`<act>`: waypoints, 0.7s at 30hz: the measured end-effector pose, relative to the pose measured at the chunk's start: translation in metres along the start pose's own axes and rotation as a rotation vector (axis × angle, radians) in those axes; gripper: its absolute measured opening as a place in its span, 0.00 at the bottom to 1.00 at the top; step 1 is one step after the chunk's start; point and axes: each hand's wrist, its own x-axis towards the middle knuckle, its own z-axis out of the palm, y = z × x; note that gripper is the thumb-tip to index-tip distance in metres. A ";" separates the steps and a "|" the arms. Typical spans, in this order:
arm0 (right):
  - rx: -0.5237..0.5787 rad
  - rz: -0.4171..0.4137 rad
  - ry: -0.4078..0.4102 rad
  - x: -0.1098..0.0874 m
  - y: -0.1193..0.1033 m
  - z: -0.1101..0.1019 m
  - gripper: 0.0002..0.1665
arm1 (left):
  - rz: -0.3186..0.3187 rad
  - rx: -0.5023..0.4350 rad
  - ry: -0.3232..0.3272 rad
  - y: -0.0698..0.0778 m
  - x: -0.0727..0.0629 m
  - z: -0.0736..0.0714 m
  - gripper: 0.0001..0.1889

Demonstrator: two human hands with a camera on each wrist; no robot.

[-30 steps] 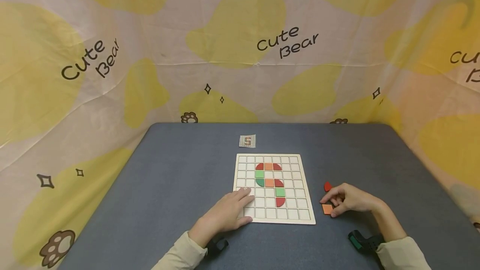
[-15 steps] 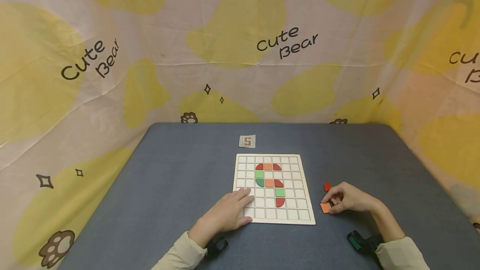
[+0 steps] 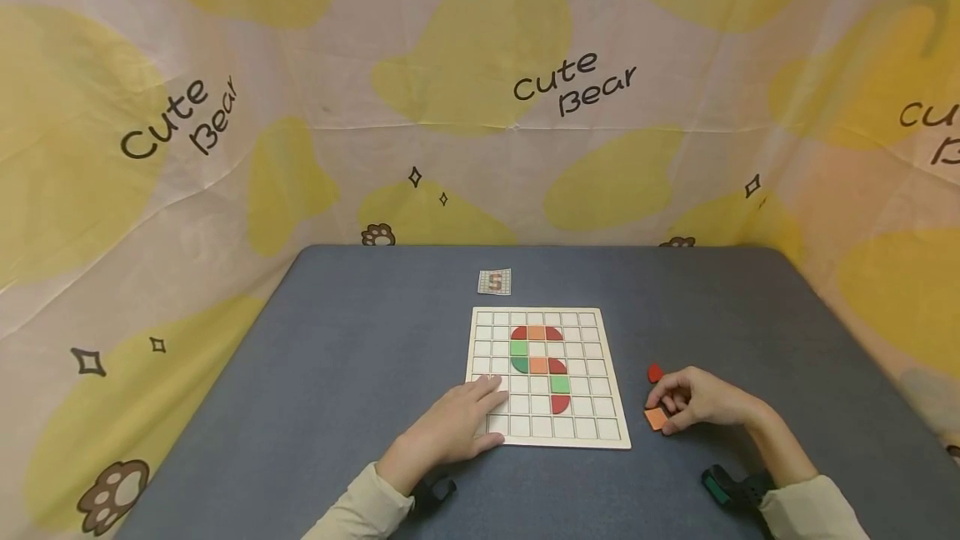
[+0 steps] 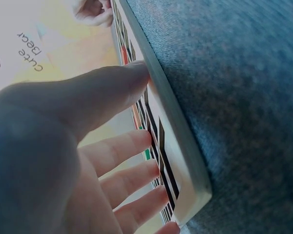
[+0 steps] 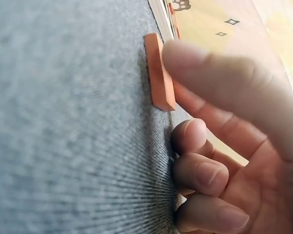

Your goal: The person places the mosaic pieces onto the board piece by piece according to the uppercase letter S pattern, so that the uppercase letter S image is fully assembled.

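A white gridded board (image 3: 596, 419) lies on the blue-grey table, bearing red, orange and green pieces in an S-like curve. My left hand (image 3: 450, 423) rests on its front left corner, fingers spread; the left wrist view shows the thumb on the frame's edge (image 4: 158, 80). To the right of the board, my right hand (image 3: 708, 398) pinches an orange square tile (image 3: 656, 418) between thumb and index finger. The right wrist view shows this tile (image 5: 159, 73) low at the cloth, with the other fingers curled. Just beyond it lies a red piece with a curved edge (image 3: 655, 372).
A small card (image 3: 495, 282) with a printed S-like figure on a grid lies behind the board. A printed fabric backdrop (image 3: 465, 90) surrounds the table (image 3: 360, 332). Dark straps with devices (image 3: 720, 486) are on both wrists.
The orange tile shifted slightly left with my right fingers, then back right and a little nearer. My left hand and the board have stayed in place.
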 end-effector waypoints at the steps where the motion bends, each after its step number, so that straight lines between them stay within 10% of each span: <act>1: -0.001 -0.003 -0.004 0.000 0.000 0.000 0.16 | 0.000 0.001 0.000 0.000 0.000 0.000 0.29; 21: -0.081 0.033 0.078 0.003 -0.006 0.003 0.12 | 0.007 -0.006 0.015 0.002 -0.002 -0.003 0.29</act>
